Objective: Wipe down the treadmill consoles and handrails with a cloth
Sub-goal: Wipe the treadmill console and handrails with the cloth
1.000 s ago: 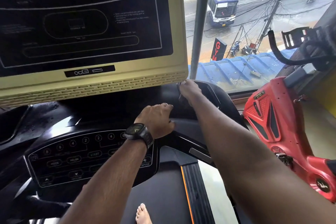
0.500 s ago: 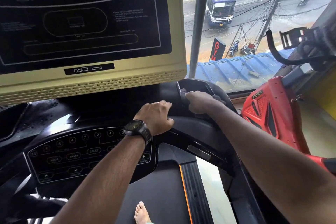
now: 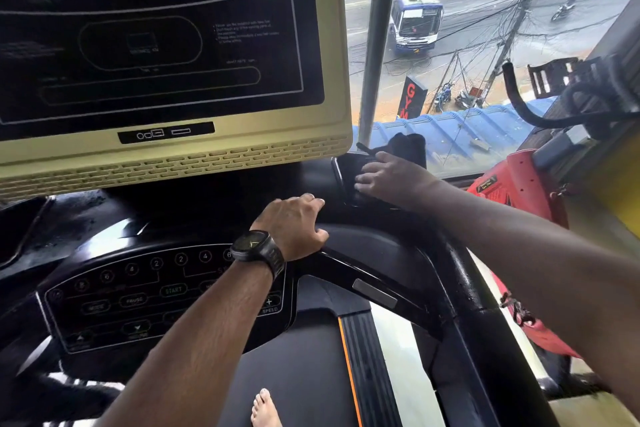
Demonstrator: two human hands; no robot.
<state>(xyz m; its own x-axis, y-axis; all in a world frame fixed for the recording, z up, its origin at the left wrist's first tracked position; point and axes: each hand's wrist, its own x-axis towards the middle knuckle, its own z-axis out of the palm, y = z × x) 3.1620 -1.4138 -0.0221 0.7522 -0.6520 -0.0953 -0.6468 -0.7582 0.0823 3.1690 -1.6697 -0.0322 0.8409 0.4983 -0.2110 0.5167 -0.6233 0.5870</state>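
I stand on a black treadmill whose console (image 3: 114, 302) carries numbered buttons, below a cream-framed dark screen (image 3: 166, 45). My left hand (image 3: 294, 225), a watch on its wrist, grips the black handrail (image 3: 374, 253) at the console's right. My right hand (image 3: 391, 180) reaches to the console's right tray (image 3: 341, 166) and presses a dark cloth (image 3: 405, 149) onto it. Part of the cloth sticks up behind the fingers; the rest is hidden under the hand.
A red exercise bike (image 3: 519, 191) with black handlebars (image 3: 554, 107) stands close on the right. A grey window post (image 3: 377, 45) rises behind the tray. The belt (image 3: 304, 374) with an orange stripe lies below, my bare foot (image 3: 265, 409) on it.
My right hand pulled back from the tray's far edge, then moved forward again onto the tray with the cloth. My left hand stayed on the handrail.
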